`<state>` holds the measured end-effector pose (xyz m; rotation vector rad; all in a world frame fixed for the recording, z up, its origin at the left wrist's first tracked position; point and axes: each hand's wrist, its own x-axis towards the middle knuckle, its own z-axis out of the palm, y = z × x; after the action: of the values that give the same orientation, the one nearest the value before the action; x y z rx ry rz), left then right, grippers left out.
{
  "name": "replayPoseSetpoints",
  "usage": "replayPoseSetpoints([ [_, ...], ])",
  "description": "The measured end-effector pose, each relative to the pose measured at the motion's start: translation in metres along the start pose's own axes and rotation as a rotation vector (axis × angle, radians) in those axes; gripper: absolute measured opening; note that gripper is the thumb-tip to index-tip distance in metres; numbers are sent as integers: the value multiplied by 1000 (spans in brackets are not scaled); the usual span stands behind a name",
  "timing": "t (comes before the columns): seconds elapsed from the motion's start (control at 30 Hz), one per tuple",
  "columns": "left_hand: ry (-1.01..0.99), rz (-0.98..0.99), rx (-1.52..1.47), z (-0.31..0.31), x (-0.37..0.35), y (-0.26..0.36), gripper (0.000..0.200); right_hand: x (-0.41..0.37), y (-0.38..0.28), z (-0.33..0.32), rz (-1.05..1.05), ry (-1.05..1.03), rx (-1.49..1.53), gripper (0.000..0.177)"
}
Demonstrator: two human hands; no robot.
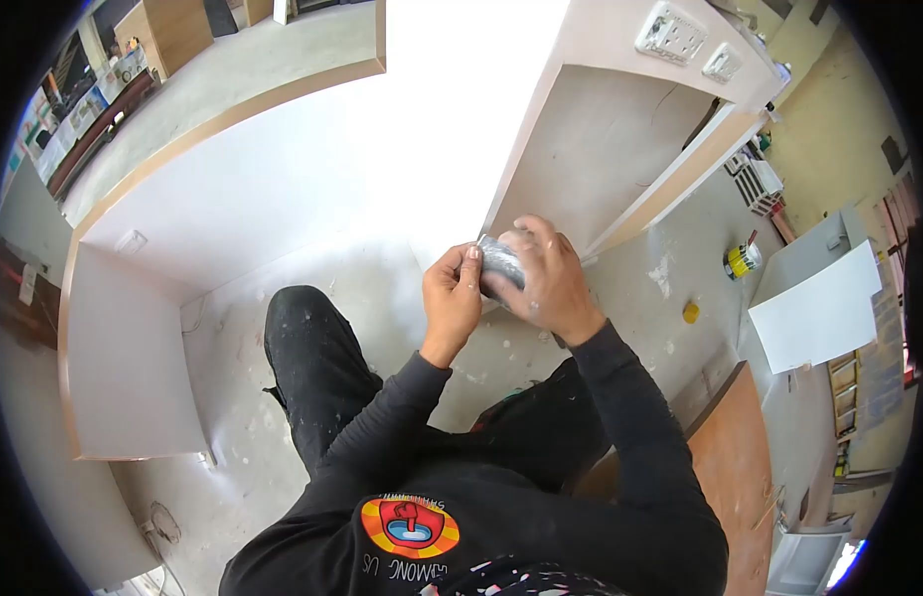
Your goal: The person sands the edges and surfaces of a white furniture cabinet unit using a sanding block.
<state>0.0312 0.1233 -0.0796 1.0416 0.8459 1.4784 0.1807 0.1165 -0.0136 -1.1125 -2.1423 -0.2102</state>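
Note:
My left hand [452,298] pinches the near edge of a dark grey object with whitish streaks [501,258] between thumb and fingers. The object looks palm-sized, and its exact kind cannot be made out. Around its other side curls my right hand [553,283], a little smeared by motion, its fingers over the top. Both hands are held in front of the lower corner of a white panelled cabinet [541,129]. White dust or paint specks show on the fingers.
Right of my hands, a yellow-labelled can [743,260] and a yellow lid [691,313] are on the stained floor [630,328]. A white sheet [819,313] and a brown board [735,447] are farther right. White power sockets [670,35] are fixed to the cabinet. My bent knee [307,318] is at left.

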Motion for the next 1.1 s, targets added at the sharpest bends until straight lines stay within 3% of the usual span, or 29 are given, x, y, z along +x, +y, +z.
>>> replayPoseSetpoints([
  [0.03, 48, 17, 44, 0, 2, 1, 26, 3, -5, -9, -168, -58, -203, 54],
  [0.1, 90, 38, 86, 0, 4, 3, 26, -1, -2, -7, -157, -144, -164, 64],
  [0.17, 57, 22, -164, 1, 6, 9, 29, 3, -1, -6, -264, -197, -201, 63],
  [0.27, 79, 36, -338, 1, 6, 19, 33, 29, 2, -28, -382, -81, -390, 61],
  [0.37, 170, 40, -291, -6, 9, 30, 34, 76, 1, -72, -384, 25, -568, 62],
  [0.57, 136, -14, -238, -16, 11, 15, 29, 100, 23, -79, -552, -8, -843, 65],
  [0.6, 122, -15, -234, -17, 12, 13, 27, 105, 34, -85, -550, -7, -845, 65],
  [0.67, 123, -17, -233, -17, 13, 9, 26, 122, 42, -102, -493, 194, -845, 58],
  [0.8, 126, -50, -244, -18, 13, 5, 26, 105, 39, -77, -359, 110, -845, 58],
  [0.87, 131, -49, -256, -19, 15, 3, 26, 90, 37, -59, -668, -18, -798, 56],
  [0.97, 137, -64, -255, -21, 16, 2, 25, 123, 40, -92, -534, 97, -833, 58],
  [1.1, 142, -92, -249, -22, 16, 0, 25, 112, 44, -79, -619, 18, -825, 60],
])
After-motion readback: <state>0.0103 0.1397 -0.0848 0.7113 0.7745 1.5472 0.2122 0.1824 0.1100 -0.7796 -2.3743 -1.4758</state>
